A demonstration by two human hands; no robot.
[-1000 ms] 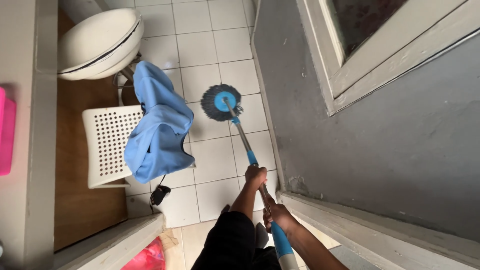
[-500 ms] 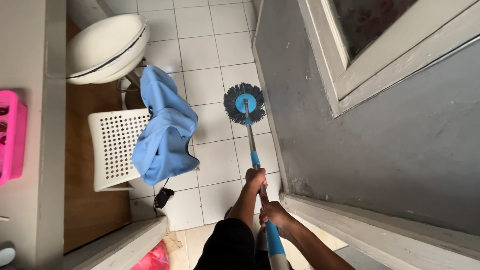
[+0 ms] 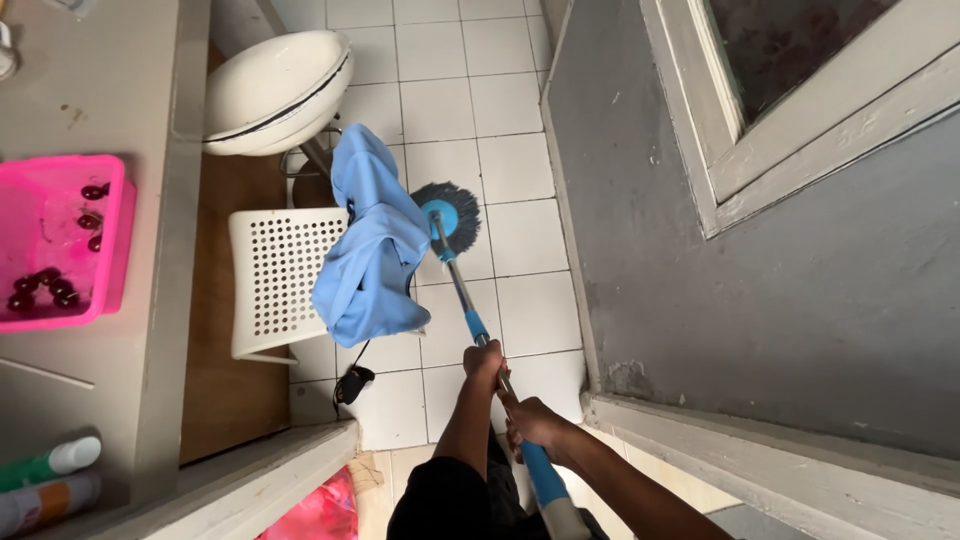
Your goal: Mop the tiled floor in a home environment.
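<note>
**Both your hands are clamped on the mop pole, its head beside the draped chair**

You hold a long mop with a metal pole and blue sleeves (image 3: 470, 320). Its round dark-fringed mop head with a blue centre disc (image 3: 448, 212) lies on the white tiled floor (image 3: 515, 170), just beside the hanging blue cloth and partly tucked behind its edge. The pole runs from that head back toward you, slanting down and to the right in the head view.

Your left hand (image 3: 483, 358) is the forward one: its fingers are wrapped tight round the pole just below the small blue collar. Your right hand (image 3: 532, 422) is closed round the pole close behind it, just above the lower blue sleeve. The two hands sit near each other, not touching as far as you can see.

A light blue garment (image 3: 372, 250) hangs over the back of a white perforated plastic chair (image 3: 272, 285), which stands against a brown wooden panel (image 3: 215, 380). Beyond the chair is a cream oval basin with a dark rim line (image 3: 275, 90). A small black object on a cord (image 3: 352, 382) lies on the tiles below the cloth.

On the grey counter (image 3: 120, 90) to your left sits a pink plastic tray holding small dark round fruits (image 3: 60, 240). To your right rise a grey wall (image 3: 800, 300) and a pale window frame (image 3: 800, 110).
</note>
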